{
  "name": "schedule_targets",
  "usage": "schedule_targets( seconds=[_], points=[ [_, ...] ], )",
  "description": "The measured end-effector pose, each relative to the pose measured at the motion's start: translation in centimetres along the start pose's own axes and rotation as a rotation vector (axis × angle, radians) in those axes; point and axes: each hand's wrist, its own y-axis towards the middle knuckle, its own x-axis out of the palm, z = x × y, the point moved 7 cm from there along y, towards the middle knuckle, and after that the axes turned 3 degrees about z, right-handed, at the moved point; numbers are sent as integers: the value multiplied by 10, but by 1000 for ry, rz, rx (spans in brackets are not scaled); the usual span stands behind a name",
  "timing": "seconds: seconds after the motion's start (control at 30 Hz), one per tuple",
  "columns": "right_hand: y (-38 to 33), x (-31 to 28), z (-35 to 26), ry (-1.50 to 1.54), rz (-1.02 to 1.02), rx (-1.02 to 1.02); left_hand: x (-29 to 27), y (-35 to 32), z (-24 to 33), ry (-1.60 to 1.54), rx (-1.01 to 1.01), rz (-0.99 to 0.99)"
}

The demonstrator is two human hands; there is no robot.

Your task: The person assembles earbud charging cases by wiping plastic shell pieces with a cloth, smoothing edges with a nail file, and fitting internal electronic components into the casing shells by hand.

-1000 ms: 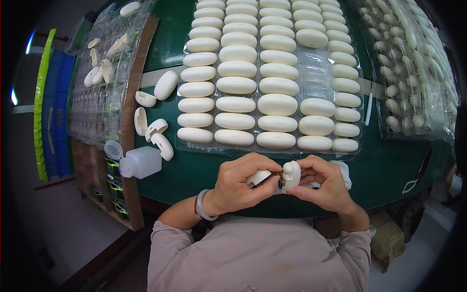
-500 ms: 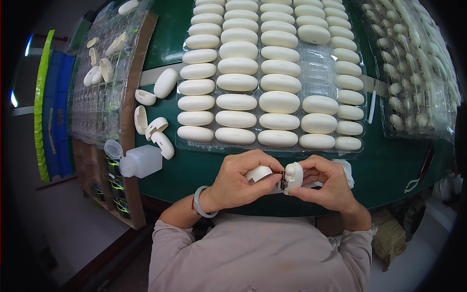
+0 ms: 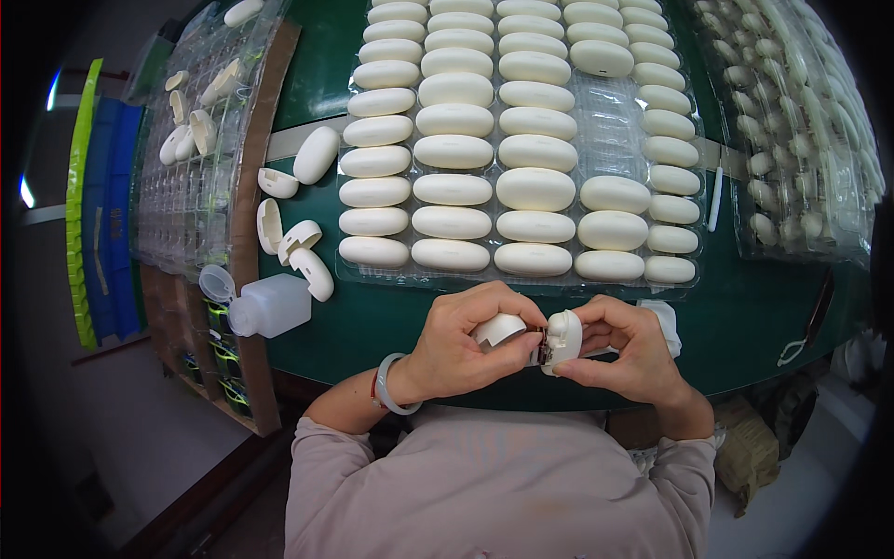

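We see the left hand (image 3: 477, 337) curled around a white shell (image 3: 500, 328), the right hand (image 3: 626, 349) gripping an open white casing (image 3: 563, 339). We find both above the green table (image 3: 736, 321), near the clear tray (image 3: 602, 140).

Looked like small-goods assembly workshop. Green bench (image 3: 321, 70) carried clear moulded tray (image 3: 605, 112), rows of cream casings (image 3: 535, 190) running to far edge. Opened casing (image 3: 564, 337) bared inner parts (image 3: 543, 348) at near edge; loose casing halves (image 3: 269, 225) lay toward left edge, beside cardboard carton (image 3: 261, 382); filled clear trays (image 3: 819, 247) stood stacked at right edge.
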Motion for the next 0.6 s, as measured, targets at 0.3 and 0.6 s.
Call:
schedule_targets(
  seconds=[0.3, 0.6],
  points=[
    [1, -4, 2, 38, -6, 30, 4, -9, -10, -108, -236, 48],
    [1, -6, 5, 161, 34, 97, 14, -10, -5, -405, -200, -228]
  ],
)
